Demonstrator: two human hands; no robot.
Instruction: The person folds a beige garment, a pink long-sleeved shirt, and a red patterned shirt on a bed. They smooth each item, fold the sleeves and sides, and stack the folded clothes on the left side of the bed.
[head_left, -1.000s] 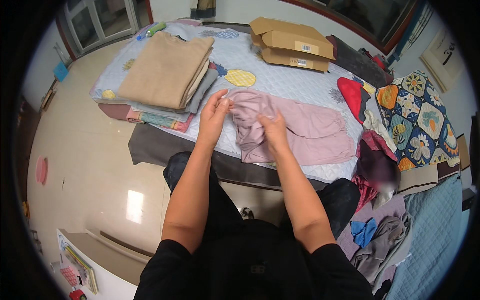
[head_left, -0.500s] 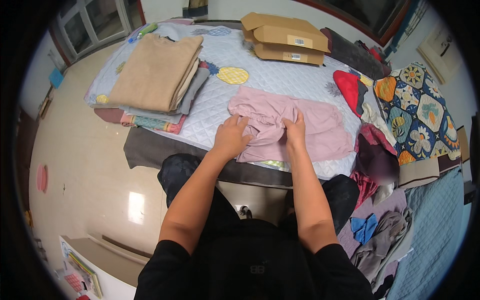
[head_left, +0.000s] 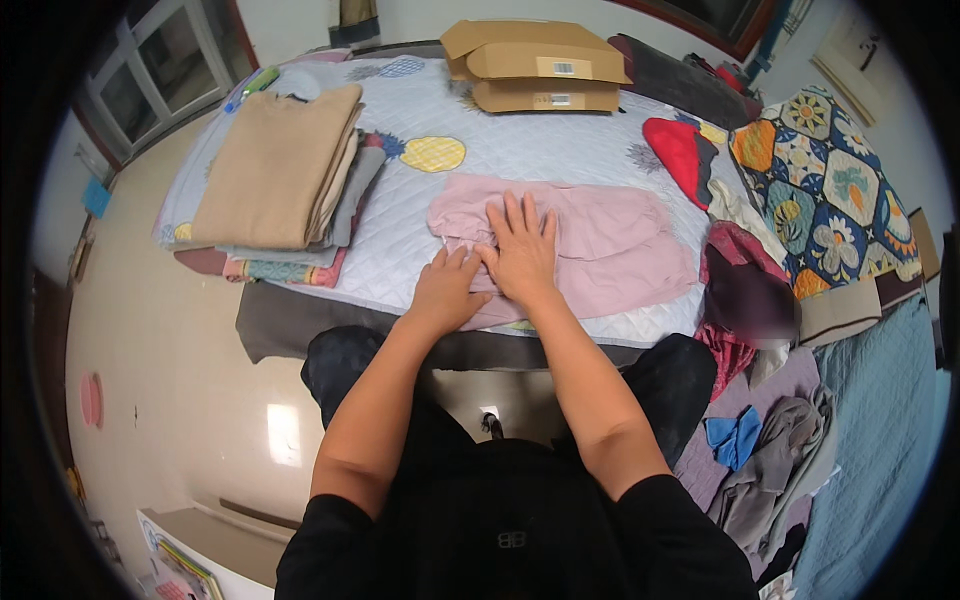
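Observation:
A pink garment (head_left: 620,235) lies folded lengthwise on the quilted bed cover (head_left: 385,262), its waist end to the left. My right hand (head_left: 524,250) rests flat on the garment with its fingers spread. Beside it my left hand (head_left: 443,292) lies on the near left part of the cloth, fingers stretched out. The two hands almost touch at the thumbs, and neither grips anything. Part of the garment is hidden under them.
At the left a stack of folded clothes (head_left: 275,170) has a beige sweater on top. Cardboard boxes (head_left: 540,65) stand at the back. On the right lie a red-and-grey cloth (head_left: 680,155), a patterned cushion (head_left: 830,190) and several crumpled garments (head_left: 775,470).
My right hand has let go of the pinched cloth, moved left and flattened onto the garment. The bunched folds in the middle are pressed down. The view has shifted slightly.

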